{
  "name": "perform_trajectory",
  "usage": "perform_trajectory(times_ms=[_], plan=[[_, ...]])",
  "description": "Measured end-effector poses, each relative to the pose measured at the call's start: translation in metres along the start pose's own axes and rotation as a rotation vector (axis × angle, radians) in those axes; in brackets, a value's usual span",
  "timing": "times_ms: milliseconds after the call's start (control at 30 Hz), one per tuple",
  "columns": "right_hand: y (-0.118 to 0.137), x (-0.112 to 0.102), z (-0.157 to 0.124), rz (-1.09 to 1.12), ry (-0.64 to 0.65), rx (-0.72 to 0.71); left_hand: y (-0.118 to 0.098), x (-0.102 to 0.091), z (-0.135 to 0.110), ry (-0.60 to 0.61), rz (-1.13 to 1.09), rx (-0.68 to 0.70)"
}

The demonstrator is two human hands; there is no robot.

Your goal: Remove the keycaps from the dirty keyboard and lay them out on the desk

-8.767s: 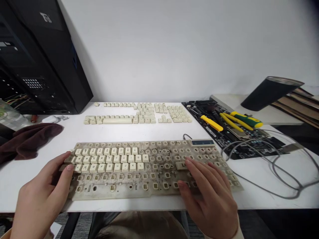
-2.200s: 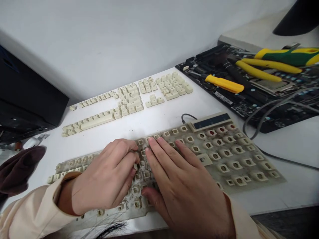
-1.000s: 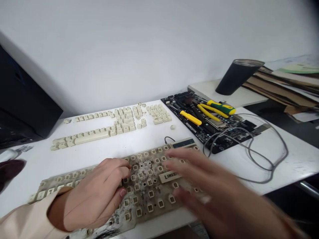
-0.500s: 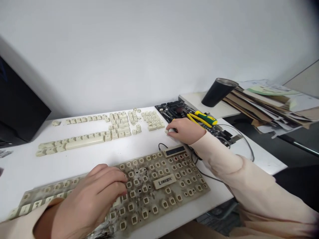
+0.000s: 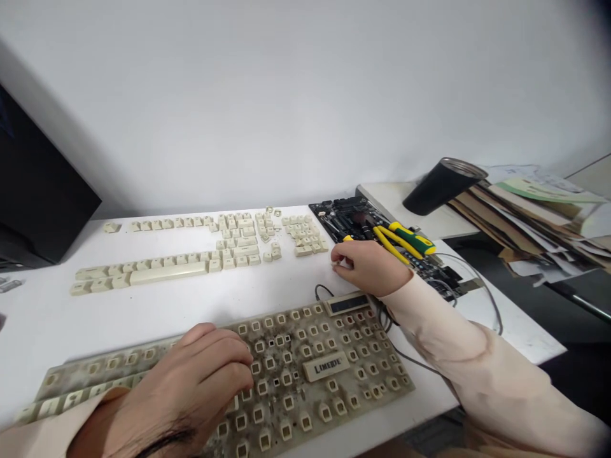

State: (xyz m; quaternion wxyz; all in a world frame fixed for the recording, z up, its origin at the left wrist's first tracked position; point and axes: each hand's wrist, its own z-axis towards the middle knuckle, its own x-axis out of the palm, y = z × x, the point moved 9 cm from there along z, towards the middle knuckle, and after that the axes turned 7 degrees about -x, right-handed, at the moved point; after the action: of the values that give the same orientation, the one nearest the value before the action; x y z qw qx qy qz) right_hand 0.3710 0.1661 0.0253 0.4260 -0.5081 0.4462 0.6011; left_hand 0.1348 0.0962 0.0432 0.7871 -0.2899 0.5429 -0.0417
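A grimy beige keyboard (image 5: 334,401), stripped of most keys, lies along the front of the white desk. My left hand (image 5: 205,372) is over its middle, fingers curled and together; what is under the fingertips is hidden. Beyond the keyboard's upper right corner, my right hand (image 5: 367,264) pinches a small cream keycap (image 5: 335,265) low at the desk surface, mostly covered by the fingers. Just past those fingers is a block of loose keycaps (image 5: 305,235). Farther left, more keycaps (image 5: 238,236) stand in rows, with the long space bar (image 5: 169,272) among them.
Right of my right hand lies a circuit board (image 5: 344,213) bearing yellow-green pliers (image 5: 410,238). A cable (image 5: 491,305) loops beside it. A black tumbler (image 5: 442,187) and stacked papers (image 5: 515,216) stand at the right. A black case (image 5: 38,184) is at the left, before the wall.
The view has shifted slightly, so most things sit farther right. My right hand stays by the keycap block with its fingers pinched. My left hand remains over the keyboard.
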Motion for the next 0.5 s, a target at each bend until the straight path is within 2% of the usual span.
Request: perform_trajectory(times_ms=[100,200,333,500], plan=[[0.010,-0.018,-0.003,0.052,-0.065,-0.056,0.003,-0.006,0.002,-0.044,-0.058,-0.035],[0.033,-0.037,-0.006,0.167,-0.131,-0.166,0.008,-0.009,0.003,-0.058,-0.077,-0.110],[0.074,-0.060,-0.010,0.381,-0.243,-0.365,0.020,-0.016,0.007,-0.097,-0.074,-0.273],[0.110,-0.070,-0.009,0.499,-0.244,-0.422,0.028,-0.016,0.021,-0.021,-0.252,-0.518]])
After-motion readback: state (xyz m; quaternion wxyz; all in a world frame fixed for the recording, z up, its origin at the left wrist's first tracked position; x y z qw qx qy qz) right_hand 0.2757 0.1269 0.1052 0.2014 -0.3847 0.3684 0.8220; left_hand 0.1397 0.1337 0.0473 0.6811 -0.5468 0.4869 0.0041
